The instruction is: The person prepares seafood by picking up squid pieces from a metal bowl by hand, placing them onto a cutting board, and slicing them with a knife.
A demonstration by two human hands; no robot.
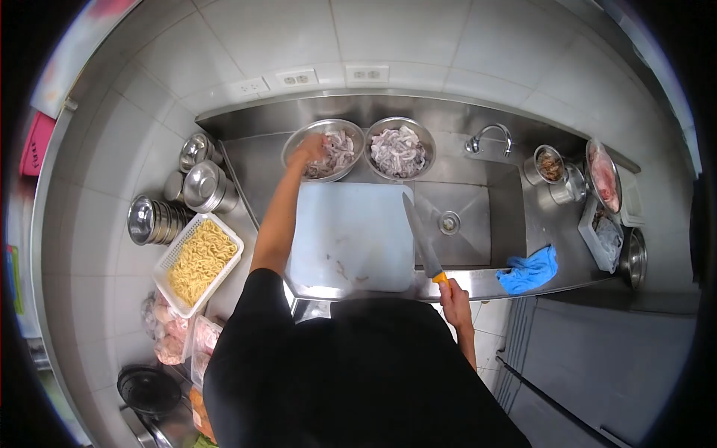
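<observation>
My left hand (311, 151) reaches into the left metal bowl (328, 178), among pale and purplish strips of what looks like raw squid (340, 149). Its fingertips are hidden or blurred there. Beside that bowl stands a second metal bowl (402, 179) full of similar strips. My right hand (452, 297) is closed round the yellow handle of a large knife (423, 240), whose blade points up and left over the right edge of the white cutting board (351, 231). A few small dark scraps lie low on the board.
Right of the board is a sink (467, 224) with a faucet (493, 138). A blue cloth (529, 269) lies on the counter's front edge. Metal containers (551, 166) and a plate of meat (603, 175) stand far right. At left are stacked bowls (205, 187) and a basket of noodles (200, 261).
</observation>
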